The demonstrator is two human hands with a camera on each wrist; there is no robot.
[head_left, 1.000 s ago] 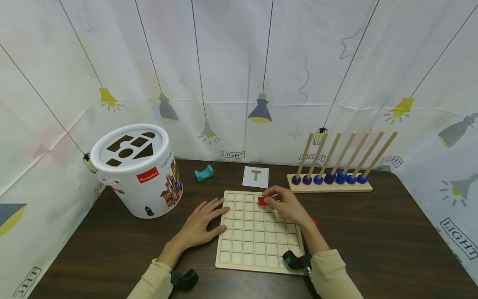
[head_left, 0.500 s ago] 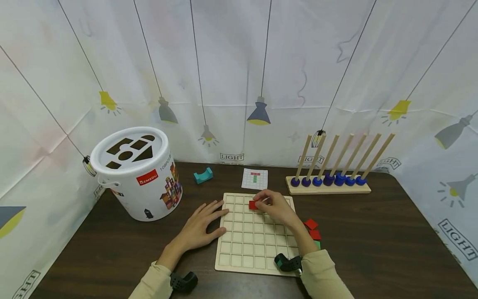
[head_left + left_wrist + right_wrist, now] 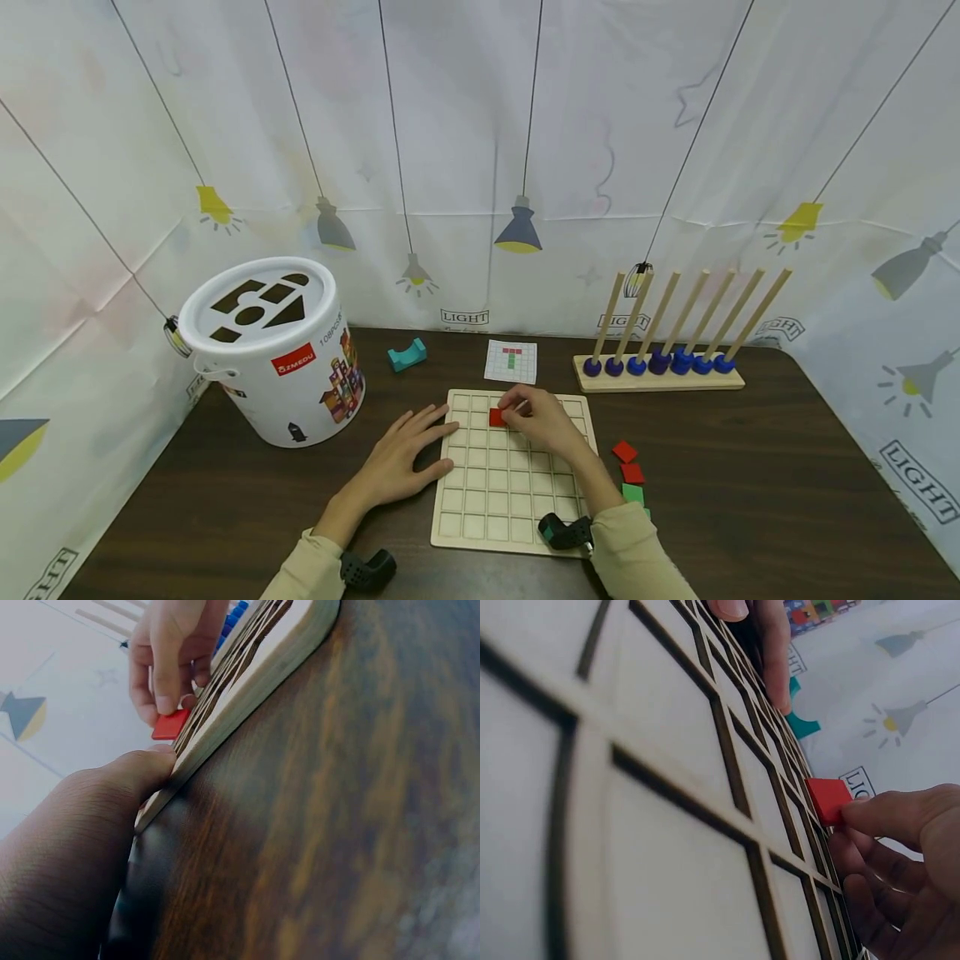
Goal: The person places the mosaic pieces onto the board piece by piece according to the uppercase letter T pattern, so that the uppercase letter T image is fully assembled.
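Observation:
A pale wooden grid board (image 3: 486,503) lies on the table in the head view. My right hand (image 3: 546,429) pinches a red square tile (image 3: 496,417) between thumb and finger, near the board's far edge. The right wrist view shows that tile (image 3: 827,801) tilted at the grid's surface; whether it sits in a cell I cannot tell. My left hand (image 3: 403,460) rests at the board's left edge with its fingers spread. To the board's right lie two loose red tiles (image 3: 632,473) and a green tile (image 3: 633,493), with more green partly hidden by the right sleeve.
Beyond the board lies a card (image 3: 511,362) printed with a red and green T on a grid. A teal arched block (image 3: 407,356) is left of it. A white bucket (image 3: 258,400) stands at left, and a pegged stand with blue beads (image 3: 660,382) at back right.
My right hand has carried the red tile leftward across the board's far rows. Its forearm has uncovered the loose red and green tiles. The left hand stays in place.

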